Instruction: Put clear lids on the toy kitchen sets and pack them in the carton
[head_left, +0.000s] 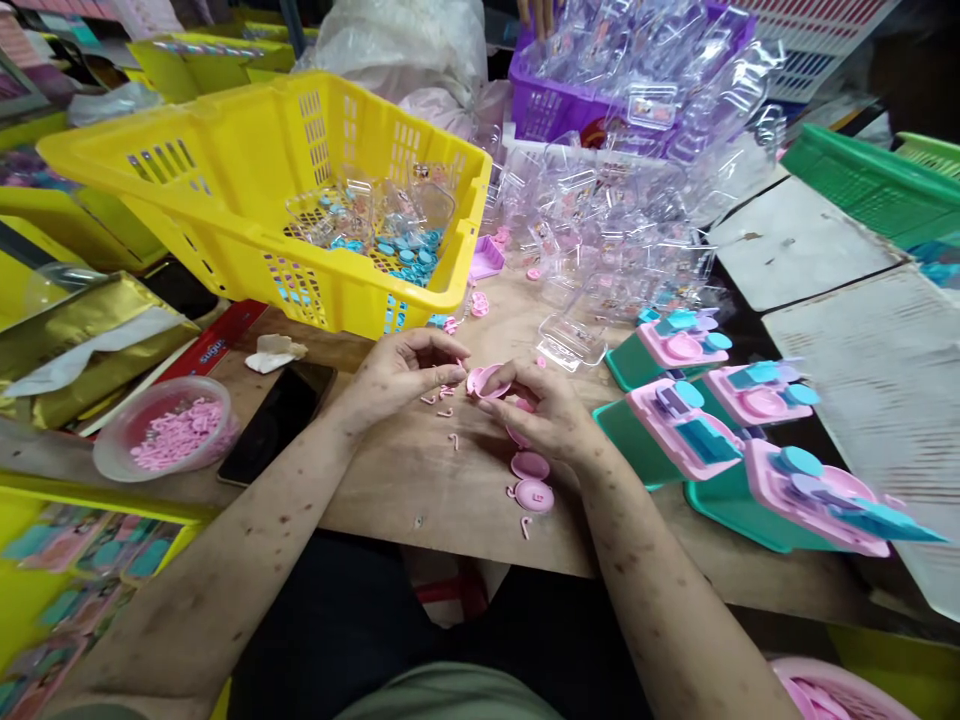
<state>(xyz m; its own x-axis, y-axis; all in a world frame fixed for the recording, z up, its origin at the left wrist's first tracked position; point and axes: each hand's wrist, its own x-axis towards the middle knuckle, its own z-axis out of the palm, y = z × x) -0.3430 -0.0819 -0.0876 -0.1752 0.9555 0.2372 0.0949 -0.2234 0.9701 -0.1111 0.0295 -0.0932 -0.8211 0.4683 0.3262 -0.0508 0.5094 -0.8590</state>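
Over the middle of the wooden table, my right hand (536, 400) pinches a small round pink piece (489, 381) between thumb and fingers. Just left of it, my left hand (412, 372) has its thumb and fingertips close together on a tiny pink part (459, 366). Small hook-shaped pink parts (453, 440) lie on the wood below my left hand. Nearer the front edge, an opened pair of round pink pieces (534, 494) lies beside another pink hook (526, 527). A further pink piece is partly hidden under my right hand.
A yellow basket (300, 270) with blue pieces stands behind my left hand. At left are a bowl of pink parts (180, 435) and a black phone (277, 425). Clear plastic cases (615, 220) are piled behind; teal boxes with pink lids (667, 430) stand right. A person's hand (538, 15) shows at the top.
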